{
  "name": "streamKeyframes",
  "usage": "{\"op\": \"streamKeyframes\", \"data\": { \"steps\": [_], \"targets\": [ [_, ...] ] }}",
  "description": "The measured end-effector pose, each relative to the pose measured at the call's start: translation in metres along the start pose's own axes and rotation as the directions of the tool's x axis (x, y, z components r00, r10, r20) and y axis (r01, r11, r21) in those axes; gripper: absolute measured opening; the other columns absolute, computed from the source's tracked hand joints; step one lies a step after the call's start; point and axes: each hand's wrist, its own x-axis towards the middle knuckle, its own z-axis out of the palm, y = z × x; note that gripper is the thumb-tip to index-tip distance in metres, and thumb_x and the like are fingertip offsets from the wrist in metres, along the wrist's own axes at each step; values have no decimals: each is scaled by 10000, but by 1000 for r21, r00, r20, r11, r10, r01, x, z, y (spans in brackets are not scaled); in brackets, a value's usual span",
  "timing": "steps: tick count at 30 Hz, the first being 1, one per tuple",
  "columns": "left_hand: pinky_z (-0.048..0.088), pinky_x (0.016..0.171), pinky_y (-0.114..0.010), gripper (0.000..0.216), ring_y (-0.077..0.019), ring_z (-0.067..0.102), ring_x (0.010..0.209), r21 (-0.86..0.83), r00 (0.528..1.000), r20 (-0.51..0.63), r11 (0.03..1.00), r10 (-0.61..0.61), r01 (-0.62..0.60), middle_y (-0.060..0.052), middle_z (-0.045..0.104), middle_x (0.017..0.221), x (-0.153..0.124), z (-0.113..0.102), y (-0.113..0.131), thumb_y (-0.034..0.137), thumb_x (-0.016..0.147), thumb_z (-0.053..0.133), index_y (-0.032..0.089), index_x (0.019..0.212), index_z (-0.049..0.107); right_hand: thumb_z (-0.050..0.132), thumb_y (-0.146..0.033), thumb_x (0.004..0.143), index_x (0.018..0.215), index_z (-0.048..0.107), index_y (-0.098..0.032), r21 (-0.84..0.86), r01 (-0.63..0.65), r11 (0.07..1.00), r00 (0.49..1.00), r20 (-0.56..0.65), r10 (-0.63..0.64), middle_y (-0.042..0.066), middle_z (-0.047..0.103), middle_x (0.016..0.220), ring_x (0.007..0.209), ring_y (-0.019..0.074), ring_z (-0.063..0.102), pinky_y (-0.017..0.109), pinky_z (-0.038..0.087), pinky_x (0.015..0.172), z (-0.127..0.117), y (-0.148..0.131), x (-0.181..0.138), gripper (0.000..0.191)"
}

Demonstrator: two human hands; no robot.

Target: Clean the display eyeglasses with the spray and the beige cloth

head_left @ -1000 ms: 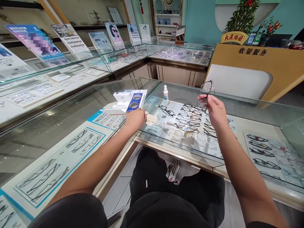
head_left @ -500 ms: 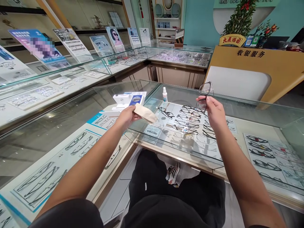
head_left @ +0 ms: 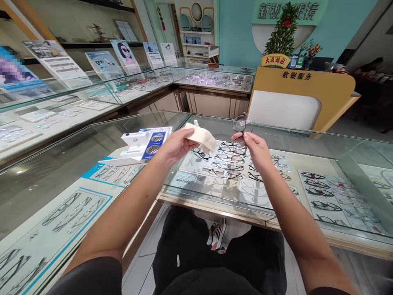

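1. Above the glass-topped display counter, head view: left hand clamped on soft cream cloth.
2. Right hand pinches dark-rimmed clear-lens eyeglasses, on end, right of cloth; hands apart.
3. Blue-and-white box near left hand.

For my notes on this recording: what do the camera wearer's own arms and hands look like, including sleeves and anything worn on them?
The left hand and right hand are ungloved, with no ring, watch or bracelet visible. Both forearms are bare. A plain dark short sleeve shows at the left arm; only a dark sleeve edge shows at the right.
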Motion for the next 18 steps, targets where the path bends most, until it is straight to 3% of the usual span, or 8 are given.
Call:
{"op": "streamKeyframes", "data": {
  "steps": [5, 9, 13, 18],
  "targets": [
    [649, 921, -349, 166, -191, 788, 920, -37, 977, 207, 999, 44, -37, -67, 816, 1026, 27, 67, -16, 246, 909, 785, 174, 1043, 720, 675, -638, 1020, 1041, 870, -270, 12, -8, 1000, 1000, -16, 8, 41, 847, 1112, 1016, 236, 679, 364, 497, 942, 0, -2, 3, 417],
    [648, 968, -389, 298, -202, 804, 927, -137, 941, 303, 984, 149, -111, -60, 824, 1054, 42, 100, -29, 344, 893, 861, 203, 1084, 680, 679, -659, 992, 979, 862, -253, -11, -38, 999, 998, -55, 37, 48, 843, 1084, 998, 235, 659, 353, 494, 904, -3, -3, 5, 446],
    [643, 1007, -378, 364, -212, 811, 1038, -217, 912, 334, 961, 239, -172, -66, 832, 1147, 49, 111, -42, 385, 890, 888, 214, 1144, 691, 678, -688, 972, 952, 857, -249, -23, -58, 998, 994, -98, 56, 52, 844, 1114, 962, 226, 646, 355, 504, 896, -3, 2, 7, 474],
    [654, 982, -389, 383, -260, 799, 1113, -209, 904, 331, 955, 270, -209, -79, 829, 1185, 47, 106, -56, 433, 875, 895, 230, 1139, 706, 674, -738, 956, 942, 856, -259, -51, -74, 996, 994, -80, 70, 49, 840, 1089, 1063, 253, 668, 374, 519, 982, 0, 8, 9, 513]
  ]
}}
